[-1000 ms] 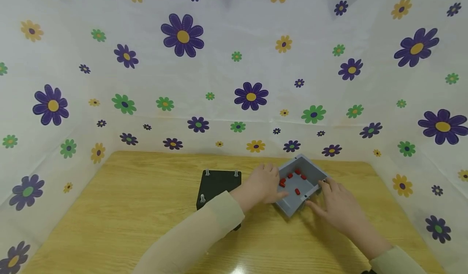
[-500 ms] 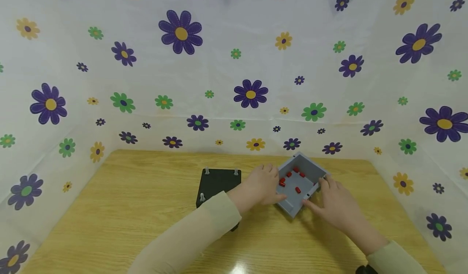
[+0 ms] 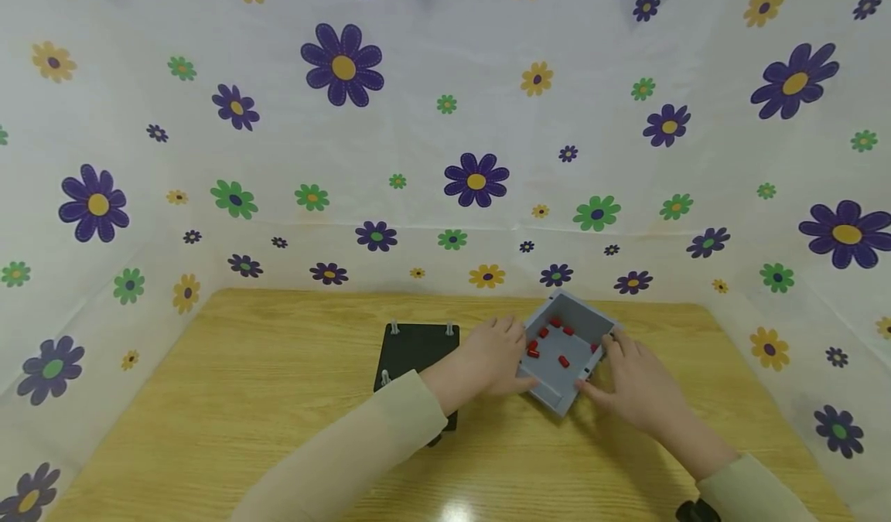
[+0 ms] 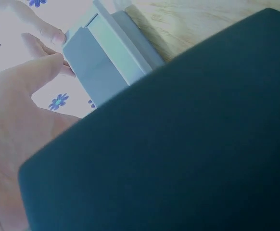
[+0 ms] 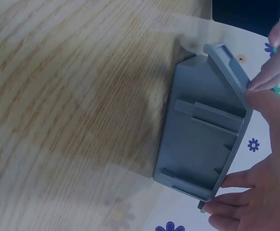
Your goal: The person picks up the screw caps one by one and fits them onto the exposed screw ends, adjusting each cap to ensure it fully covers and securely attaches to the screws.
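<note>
1. Left hand [image 3: 487, 358]: thumb and fingers spread well apart, bent over the left side of the bin [image 3: 586, 317], holding it. Some of its fingertips are hidden.
2. Right hand [image 3: 640, 387]: thumb at the near corner of the bin's right side, fingertips farther along the same rim; it holds that side across a wide span.
3. Bin: one, grey, at the right half of the table [image 3: 278, 367], between the hands. Whether its whole base rests flat cannot be told.
4. Red pieces [image 3: 564, 361]: seven visible, all inside the bin; two by the left wall touch or nearly touch.
5. Board [image 3: 418, 348]: one, black, left of the bin, partly covered by the left forearm.
6. Clear pegs [image 3: 449, 329]: three visible, upright at the board's corners.
</note>
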A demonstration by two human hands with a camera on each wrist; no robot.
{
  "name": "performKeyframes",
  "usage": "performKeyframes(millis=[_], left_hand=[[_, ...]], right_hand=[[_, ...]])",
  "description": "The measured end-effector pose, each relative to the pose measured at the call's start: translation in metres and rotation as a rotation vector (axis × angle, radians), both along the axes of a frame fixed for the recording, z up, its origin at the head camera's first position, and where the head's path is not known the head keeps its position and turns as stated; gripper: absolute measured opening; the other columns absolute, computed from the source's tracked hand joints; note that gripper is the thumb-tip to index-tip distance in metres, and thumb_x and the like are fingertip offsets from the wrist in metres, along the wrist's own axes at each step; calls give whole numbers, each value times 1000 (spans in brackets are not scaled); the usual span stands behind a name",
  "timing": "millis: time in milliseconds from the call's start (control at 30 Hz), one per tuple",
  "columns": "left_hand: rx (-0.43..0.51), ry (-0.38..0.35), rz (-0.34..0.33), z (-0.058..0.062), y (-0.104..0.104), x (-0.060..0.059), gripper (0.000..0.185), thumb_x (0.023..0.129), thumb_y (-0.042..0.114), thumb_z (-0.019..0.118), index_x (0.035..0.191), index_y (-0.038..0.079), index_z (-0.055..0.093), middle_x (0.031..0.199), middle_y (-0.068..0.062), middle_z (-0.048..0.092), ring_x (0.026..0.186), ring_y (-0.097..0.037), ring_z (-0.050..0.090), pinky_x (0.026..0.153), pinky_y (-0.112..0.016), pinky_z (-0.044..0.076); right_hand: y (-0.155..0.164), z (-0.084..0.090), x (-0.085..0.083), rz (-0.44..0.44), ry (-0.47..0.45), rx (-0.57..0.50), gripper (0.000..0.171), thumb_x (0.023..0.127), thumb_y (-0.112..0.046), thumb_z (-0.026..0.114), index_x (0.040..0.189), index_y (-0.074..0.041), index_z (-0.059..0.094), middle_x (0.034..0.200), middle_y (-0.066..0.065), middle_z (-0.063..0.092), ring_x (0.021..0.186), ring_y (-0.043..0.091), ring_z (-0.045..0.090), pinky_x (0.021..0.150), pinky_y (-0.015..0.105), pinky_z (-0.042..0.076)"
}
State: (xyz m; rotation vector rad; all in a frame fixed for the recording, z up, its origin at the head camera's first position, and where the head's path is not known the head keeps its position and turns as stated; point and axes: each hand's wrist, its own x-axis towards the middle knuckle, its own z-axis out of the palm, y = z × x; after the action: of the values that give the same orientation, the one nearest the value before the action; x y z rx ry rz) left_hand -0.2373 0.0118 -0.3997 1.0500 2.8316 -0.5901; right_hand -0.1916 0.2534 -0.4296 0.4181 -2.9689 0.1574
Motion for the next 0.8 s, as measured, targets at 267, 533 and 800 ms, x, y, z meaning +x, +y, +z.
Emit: performKeyframes(millis=[267,533,800], left_hand=[[-63,30,-29,2,-5,12,92,98,78,49,163,14,42,170,-3,39,159,-20,36,129,-33,34],[-77,45,-70,1,-14,20,92,98,77,48,165,15,39,172,-3,35,160,-18,35,129,-32,32],[-88,52,-99,1,-21,29,93,98,78,46,166,15,37,172,-2,35,161,-19,33,130,-33,31]], right_hand=[[4,0,-4,27,-32,-31,96,91,-58,75,146,17,50,154,39,46,136,58,52,113,66,44],[4,2,-4,51,-57,-32,92,92,-52,74,148,17,49,156,38,45,138,58,51,113,66,45],[4,5,-3,78,-73,-48,89,90,-47,75,149,15,49,158,35,44,140,57,50,114,66,45]])
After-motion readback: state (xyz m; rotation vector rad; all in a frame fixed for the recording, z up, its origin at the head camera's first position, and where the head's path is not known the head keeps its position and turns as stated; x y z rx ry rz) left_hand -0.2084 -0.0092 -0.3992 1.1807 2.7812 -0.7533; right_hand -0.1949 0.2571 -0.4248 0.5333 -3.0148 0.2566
